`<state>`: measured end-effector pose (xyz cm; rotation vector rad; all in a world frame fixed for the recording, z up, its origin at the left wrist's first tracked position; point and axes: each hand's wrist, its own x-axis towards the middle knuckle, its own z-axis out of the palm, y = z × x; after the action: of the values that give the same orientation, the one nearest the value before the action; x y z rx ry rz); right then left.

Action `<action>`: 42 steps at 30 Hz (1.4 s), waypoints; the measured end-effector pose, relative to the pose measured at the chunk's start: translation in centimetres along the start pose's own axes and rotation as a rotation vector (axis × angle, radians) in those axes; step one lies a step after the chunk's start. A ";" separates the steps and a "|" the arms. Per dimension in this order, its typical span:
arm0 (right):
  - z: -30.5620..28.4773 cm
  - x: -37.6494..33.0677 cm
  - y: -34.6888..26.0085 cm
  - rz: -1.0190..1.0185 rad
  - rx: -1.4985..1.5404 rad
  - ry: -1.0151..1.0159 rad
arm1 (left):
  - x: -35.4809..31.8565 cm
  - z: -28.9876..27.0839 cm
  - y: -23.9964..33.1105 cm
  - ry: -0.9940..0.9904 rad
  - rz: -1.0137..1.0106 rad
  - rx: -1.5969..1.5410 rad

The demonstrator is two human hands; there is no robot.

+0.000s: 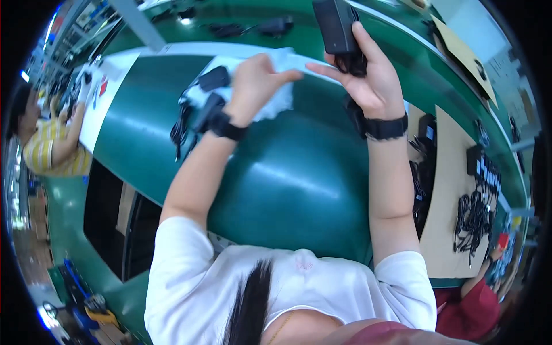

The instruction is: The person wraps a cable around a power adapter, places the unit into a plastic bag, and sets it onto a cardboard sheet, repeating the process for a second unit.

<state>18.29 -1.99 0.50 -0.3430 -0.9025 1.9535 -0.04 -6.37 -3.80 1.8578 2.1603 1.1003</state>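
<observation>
A black power adapter (336,29) with a bundled black cord is raised above the far part of the bench in my right hand (371,75), its thumb along the side. My left hand (256,86) hovers to its left, fingers curled and one digit pointing right. Some motion blur and the turn of the hand hide whether anything is in its grip. Behind and below it lie crinkled clear plastic bags (279,106). Left of that hand, another black adapter (214,79) rests on the bench near a coiled black cord (180,129). Black bands circle both my wrists.
The bench has a green top (287,190). On the right, a cardboard sheet (443,230) carries several adapters with bundled cords (477,213). More black adapters (276,26) lie beyond the bench's white far edge. A person in a striped shirt (57,144) works at left; a red sleeve (477,310) shows lower right.
</observation>
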 end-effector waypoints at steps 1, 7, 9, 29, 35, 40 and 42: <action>0.7 -0.3 1.1 0.030 -0.031 0.034 | -0.8 0.7 0.0 0.054 0.082 -0.091; -0.3 0.4 5.3 0.074 -0.103 0.241 | -2.7 1.2 -0.7 -0.037 0.166 -0.196; -1.5 1.0 6.0 -0.078 -0.279 0.296 | -2.4 0.8 -0.4 -0.053 0.146 -0.230; -0.9 0.2 6.4 0.100 -0.856 0.088 | -3.2 0.8 1.4 0.132 0.307 -0.374; -0.5 0.9 7.4 0.094 0.184 0.227 | -3.1 1.3 2.3 0.247 0.380 -0.354; 0.6 0.5 8.2 -0.531 -0.490 0.143 | -3.8 -0.5 2.9 0.452 0.507 -0.202; -0.7 0.4 9.0 -0.915 -1.315 0.003 | -3.6 -0.8 3.5 0.617 0.674 -0.251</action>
<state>12.77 -4.11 -6.35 -0.5186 -1.8351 0.3448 3.36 -9.94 -2.60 2.4070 1.4667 2.1974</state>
